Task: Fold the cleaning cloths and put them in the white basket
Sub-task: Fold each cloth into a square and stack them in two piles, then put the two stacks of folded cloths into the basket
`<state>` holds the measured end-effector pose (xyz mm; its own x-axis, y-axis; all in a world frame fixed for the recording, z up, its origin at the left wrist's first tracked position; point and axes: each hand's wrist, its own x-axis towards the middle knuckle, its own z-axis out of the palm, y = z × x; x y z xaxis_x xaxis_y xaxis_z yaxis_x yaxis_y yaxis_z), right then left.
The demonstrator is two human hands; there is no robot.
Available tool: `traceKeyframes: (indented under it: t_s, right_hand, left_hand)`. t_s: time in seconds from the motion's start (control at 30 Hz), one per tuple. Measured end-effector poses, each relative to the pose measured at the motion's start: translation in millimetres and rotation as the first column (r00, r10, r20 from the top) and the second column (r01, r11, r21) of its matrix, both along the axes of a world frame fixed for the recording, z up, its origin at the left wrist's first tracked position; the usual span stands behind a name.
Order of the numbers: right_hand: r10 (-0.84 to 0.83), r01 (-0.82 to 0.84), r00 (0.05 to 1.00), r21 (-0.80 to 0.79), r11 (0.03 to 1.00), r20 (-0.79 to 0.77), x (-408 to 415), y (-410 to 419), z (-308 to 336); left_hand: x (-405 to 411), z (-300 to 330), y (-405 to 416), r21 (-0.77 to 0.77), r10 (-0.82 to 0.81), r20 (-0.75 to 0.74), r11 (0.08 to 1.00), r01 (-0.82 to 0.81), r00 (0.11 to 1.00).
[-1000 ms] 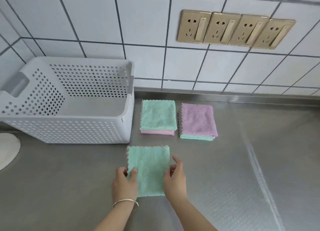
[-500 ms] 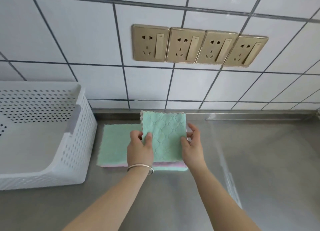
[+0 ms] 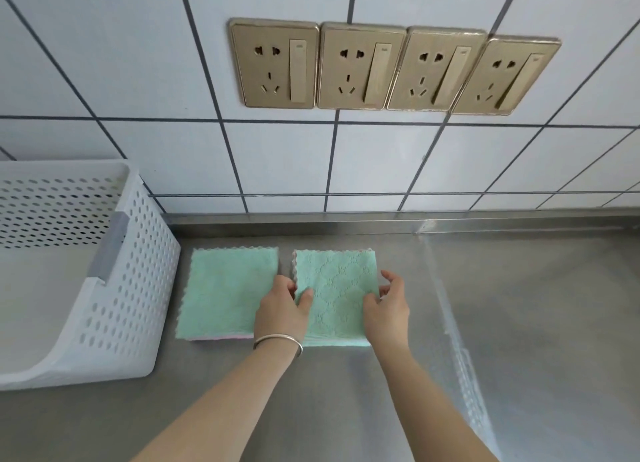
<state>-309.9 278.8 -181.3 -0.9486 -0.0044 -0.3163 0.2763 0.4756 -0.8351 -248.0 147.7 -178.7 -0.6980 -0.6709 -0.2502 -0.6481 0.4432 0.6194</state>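
Observation:
A folded green cleaning cloth [image 3: 336, 288] lies on top of the right-hand stack on the steel counter; the purple cloth under it is hidden, and only a green edge shows at the stack's front. My left hand [image 3: 280, 309] pinches its left edge, thumb on top. My right hand [image 3: 388, 309] rests at its right edge with the fingers spread and lifted, only the thumb touching. A second stack [image 3: 225, 288], green over pink, sits just to the left. The white perforated basket [image 3: 138, 288] stands at the far left, nothing visible inside it.
A tiled wall with a row of several gold sockets [image 3: 391, 67] rises right behind the stacks. The steel counter [image 3: 519, 323] stretches to the right and towards me.
The green cloth was lifted from the counter's front, carried back and set down on the right stack, covering the purple cloth. My right hand's fingers have spread. The view has shifted closer to the wall.

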Motion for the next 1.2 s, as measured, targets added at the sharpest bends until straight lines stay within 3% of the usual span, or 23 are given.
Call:
traceKeyframes:
  t_s: [0.13,0.27,0.4,0.67,0.83,0.97,1.2]
  right_hand:
    - [0.039,-0.038,0.999,0.095,0.995,-0.009,-1.7,1.1,-2.9]
    - [0.146,-0.131,0.989,0.307,0.943,-0.027,-7.5,-4.0,-2.0]
    - [0.193,-0.214,0.977,0.404,0.889,0.093,-15.1,-6.5,-4.8]
    - [0.124,-0.219,0.935,0.265,0.939,0.333,-19.5,-10.6,-9.6]
    - [0.154,-0.25,0.89,0.177,0.952,0.429,-21.4,-4.6,2.0]
    - [0.127,-0.176,0.915,0.097,0.98,0.383,-11.7,0.8,25.0]
    - [0.164,-0.166,0.98,0.003,0.986,0.11,21.3,-11.7,109.9]
  left_hand:
    - [-3.6,0.1,1.9,0.003,-0.031,0.068,1.0,0.031,0.997]
    - [-11.1,-1.2,13.1,-0.051,-0.017,0.13,0.998,0.023,0.991]
    - [-20.1,-3.9,17.0,0.098,0.066,0.154,0.992,-0.081,0.986]
    - [-29.6,-7.4,8.8,0.267,0.128,0.272,0.942,-0.202,0.954]
    - [-30.0,14.3,6.9,0.355,0.034,0.372,0.918,-0.176,0.928]
    - [-22.1,45.0,11.3,0.362,0.014,0.313,0.923,-0.133,0.95]
    - [20.2,122.7,-4.3,0.314,0.054,0.039,0.947,-0.064,0.998]
